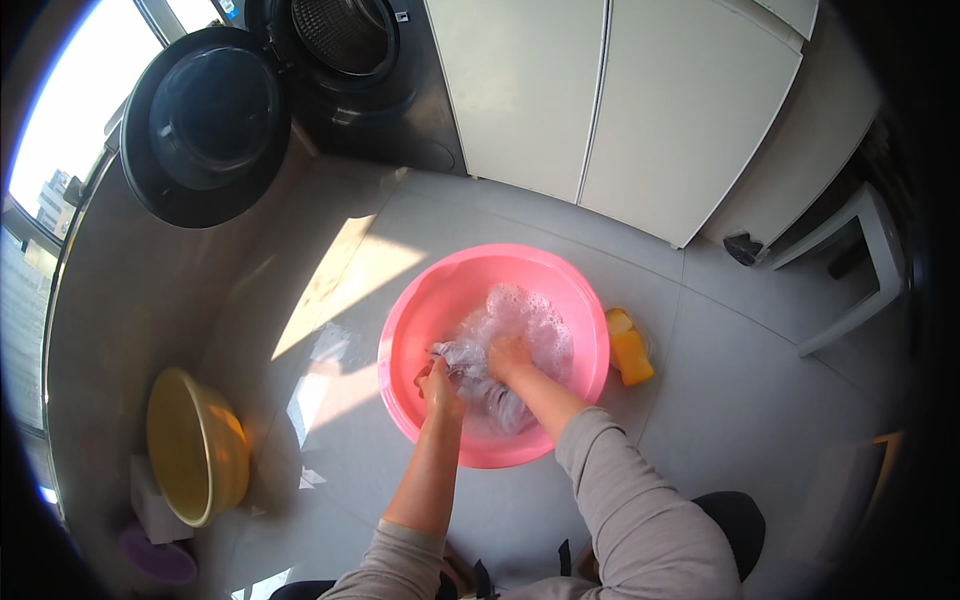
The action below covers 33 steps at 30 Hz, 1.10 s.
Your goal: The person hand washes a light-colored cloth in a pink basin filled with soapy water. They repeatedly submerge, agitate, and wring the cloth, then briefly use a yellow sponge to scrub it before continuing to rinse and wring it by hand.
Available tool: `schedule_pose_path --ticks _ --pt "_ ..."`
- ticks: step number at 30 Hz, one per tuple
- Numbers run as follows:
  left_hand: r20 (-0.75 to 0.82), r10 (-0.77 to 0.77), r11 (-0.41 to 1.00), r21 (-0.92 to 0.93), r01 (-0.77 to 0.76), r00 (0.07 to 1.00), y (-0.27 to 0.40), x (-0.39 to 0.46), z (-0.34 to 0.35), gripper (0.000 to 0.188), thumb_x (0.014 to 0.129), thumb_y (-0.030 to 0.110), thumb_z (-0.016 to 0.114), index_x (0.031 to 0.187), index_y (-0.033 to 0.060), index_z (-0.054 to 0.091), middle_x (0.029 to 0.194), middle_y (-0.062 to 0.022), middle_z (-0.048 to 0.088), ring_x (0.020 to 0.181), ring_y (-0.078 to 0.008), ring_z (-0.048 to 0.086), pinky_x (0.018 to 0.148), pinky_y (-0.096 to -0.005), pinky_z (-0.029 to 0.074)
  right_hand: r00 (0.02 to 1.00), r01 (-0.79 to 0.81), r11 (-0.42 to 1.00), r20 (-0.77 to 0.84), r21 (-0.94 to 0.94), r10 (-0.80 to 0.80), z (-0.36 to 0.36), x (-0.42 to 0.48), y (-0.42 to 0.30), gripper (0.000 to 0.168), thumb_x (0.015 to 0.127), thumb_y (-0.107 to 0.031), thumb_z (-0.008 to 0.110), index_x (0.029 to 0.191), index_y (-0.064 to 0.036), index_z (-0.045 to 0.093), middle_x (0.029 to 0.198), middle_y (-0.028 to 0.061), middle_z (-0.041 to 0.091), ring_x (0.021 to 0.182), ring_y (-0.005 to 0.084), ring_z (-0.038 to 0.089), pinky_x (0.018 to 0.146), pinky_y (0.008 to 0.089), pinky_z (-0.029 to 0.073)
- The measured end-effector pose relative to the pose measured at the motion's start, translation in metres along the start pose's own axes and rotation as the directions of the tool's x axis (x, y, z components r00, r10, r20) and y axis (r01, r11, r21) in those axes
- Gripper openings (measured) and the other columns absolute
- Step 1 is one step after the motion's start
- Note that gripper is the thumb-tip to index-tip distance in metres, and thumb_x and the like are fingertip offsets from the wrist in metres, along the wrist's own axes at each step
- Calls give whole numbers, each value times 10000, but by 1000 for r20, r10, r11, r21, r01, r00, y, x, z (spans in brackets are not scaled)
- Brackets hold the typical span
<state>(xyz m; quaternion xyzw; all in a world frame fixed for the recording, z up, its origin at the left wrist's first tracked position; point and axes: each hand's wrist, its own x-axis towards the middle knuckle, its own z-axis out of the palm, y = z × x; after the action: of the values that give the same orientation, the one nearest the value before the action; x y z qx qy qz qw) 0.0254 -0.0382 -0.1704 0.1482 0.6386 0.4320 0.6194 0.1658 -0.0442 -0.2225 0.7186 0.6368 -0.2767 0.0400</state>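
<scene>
A pink plastic basin (409,315) stands on the floor before me, holding soapy water with foam (551,330) on its right side. In the water lies a wet, pale cloth or garment (502,405). My left hand (439,386) grips the cloth's left end near the basin's left wall. Further right, my right hand (510,356) is pressed into the cloth and suds, its fingers hidden by foam and water. Whether those fingers grip the cloth cannot be seen.
Right of the basin sits a yellow-orange item (631,356), perhaps a soap or sponge container. A yellow basin (199,450) leans at left above a purple basin (157,555). A front-loading washing machine (375,112) has its round door (206,127) swung out. White cabinets (600,97) and a stool (877,247) stand beyond.
</scene>
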Motion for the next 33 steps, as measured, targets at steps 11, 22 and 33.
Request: schedule_pose_path --ticks 11,22,33 --pt "695 370 418 469 -778 617 -12 -20 6 960 615 232 831 1342 -13 254 1334 -214 310 1259 -304 337 1029 -402 337 832 363 899 -519 245 -195 -76 -40 2 242 714 -30 576 954 -58 583 959 149 612 926 334 561 826 426 460" --pt "790 364 654 161 -739 494 42 -75 22 846 640 366 821 1270 22 374 1157 -121 507 1082 -214 525 909 -360 446 857 515 373 -459 772 -233 -245 -188 -91 210 727 104 541 914 7 535 889 85 570 877 162 558 784 303 461" --pt "561 278 920 -390 -47 780 22 -40 22 555 913 470 504 1305 81 440 1249 -84 546 1132 -246 544 900 -409 489 904 392 260 -422 882 67 -215 -174 -4 250 768 -45 640 974 -51 499 927 43 543 903 138 524 804 289 440"
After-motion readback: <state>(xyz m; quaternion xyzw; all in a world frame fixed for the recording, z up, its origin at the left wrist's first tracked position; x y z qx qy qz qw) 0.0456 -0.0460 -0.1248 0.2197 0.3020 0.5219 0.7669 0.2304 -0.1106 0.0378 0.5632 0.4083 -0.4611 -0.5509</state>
